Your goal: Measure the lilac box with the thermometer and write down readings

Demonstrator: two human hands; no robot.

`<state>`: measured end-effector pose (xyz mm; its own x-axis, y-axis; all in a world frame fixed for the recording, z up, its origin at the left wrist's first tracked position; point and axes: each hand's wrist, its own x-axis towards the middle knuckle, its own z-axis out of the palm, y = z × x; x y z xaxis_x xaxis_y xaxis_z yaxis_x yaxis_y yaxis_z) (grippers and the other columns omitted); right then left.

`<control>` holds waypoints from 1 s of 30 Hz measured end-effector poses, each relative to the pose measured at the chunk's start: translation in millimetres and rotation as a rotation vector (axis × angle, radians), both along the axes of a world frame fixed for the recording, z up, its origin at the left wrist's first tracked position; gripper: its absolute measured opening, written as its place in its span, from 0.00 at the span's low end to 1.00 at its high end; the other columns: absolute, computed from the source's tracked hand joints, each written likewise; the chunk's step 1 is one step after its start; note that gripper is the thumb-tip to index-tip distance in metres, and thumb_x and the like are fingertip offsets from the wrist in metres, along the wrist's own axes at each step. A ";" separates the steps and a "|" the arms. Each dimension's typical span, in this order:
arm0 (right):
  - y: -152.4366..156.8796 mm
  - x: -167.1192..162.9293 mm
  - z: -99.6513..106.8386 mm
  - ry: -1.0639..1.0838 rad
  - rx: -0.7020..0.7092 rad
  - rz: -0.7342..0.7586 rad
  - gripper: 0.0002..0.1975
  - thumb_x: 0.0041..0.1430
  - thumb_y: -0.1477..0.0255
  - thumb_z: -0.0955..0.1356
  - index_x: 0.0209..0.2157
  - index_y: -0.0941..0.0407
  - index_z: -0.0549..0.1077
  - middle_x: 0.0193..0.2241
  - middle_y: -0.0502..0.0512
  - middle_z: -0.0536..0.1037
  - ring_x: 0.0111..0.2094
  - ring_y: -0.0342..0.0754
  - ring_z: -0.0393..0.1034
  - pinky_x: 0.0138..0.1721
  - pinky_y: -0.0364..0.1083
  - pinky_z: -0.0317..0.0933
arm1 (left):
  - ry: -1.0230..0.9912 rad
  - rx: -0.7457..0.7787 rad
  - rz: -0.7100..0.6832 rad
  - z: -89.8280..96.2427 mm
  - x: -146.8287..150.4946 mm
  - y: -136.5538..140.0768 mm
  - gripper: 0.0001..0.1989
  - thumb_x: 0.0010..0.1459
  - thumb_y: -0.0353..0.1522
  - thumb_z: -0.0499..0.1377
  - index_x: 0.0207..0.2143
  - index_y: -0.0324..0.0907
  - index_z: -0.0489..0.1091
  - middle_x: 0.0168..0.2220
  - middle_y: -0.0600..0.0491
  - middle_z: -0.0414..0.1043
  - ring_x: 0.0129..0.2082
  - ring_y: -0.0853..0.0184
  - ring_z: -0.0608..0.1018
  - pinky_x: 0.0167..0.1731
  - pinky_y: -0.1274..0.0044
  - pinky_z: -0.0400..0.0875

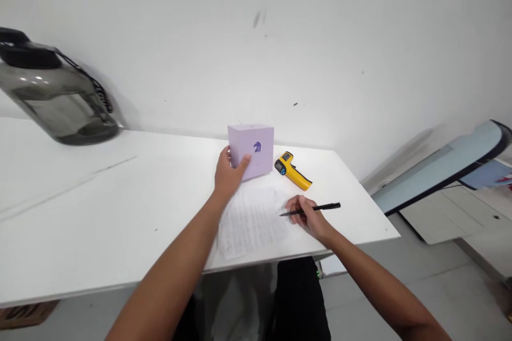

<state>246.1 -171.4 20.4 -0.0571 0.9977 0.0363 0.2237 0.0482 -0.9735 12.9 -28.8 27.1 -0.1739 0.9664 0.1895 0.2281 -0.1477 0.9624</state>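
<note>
My left hand (232, 173) grips the left side of a light purple box (256, 157) with a dark blue horse-head mark on its front, thumb across the front face. A black pen (330, 206) is held in my right hand (306, 213), its tip pointing left over a sheet of paper (248, 229). Rows of faint writing cover the sheet, which lies between my forearms near the table's front edge. Just right of the box, a yellow and black infrared thermometer (294, 171) lies on the table.
A large grey see-through water bottle (60, 98) with a black lid stands at the back left of the white table (100, 208). The white wall (320, 53) rises right behind. A pale blue board with a dark edge (444, 168) leans beyond the table's right end.
</note>
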 end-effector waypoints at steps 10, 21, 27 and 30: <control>0.1 -6.0 8.6 -0.262 0.045 -0.214 0.24 0.57 0.55 0.68 0.16 0.55 0.73 0.13 0.47 0.62 0.21 0.44 0.57 0.26 0.45 0.54 | 0.023 0.021 0.003 -0.3 -0.3 1.6 0.44 0.53 0.57 0.61 0.65 0.45 0.57 0.64 0.40 0.65 0.60 0.50 0.72 0.58 0.58 0.68; 1.6 -4.9 7.1 -0.235 0.027 -0.211 0.23 0.56 0.55 0.68 0.15 0.55 0.74 0.15 0.50 0.66 0.22 0.45 0.60 0.29 0.46 0.55 | 0.082 0.015 -0.027 0.9 -1.5 -1.0 0.45 0.53 0.57 0.60 0.66 0.45 0.55 0.66 0.39 0.62 0.62 0.48 0.70 0.58 0.58 0.67; 1.8 -3.6 5.6 -0.251 0.028 -0.228 0.23 0.56 0.55 0.67 0.15 0.55 0.72 0.12 0.46 0.59 0.19 0.44 0.54 0.25 0.45 0.52 | 0.098 0.029 -0.013 4.4 -0.1 -4.1 0.43 0.53 0.55 0.61 0.65 0.46 0.57 0.65 0.39 0.63 0.63 0.48 0.69 0.58 0.57 0.66; 2.6 -2.3 4.7 -0.257 0.015 -0.184 0.23 0.55 0.56 0.68 0.14 0.54 0.72 0.12 0.47 0.60 0.19 0.43 0.54 0.25 0.45 0.51 | 0.097 0.030 -0.014 4.1 0.1 -4.7 0.43 0.53 0.55 0.61 0.65 0.46 0.56 0.66 0.40 0.62 0.63 0.48 0.69 0.58 0.58 0.67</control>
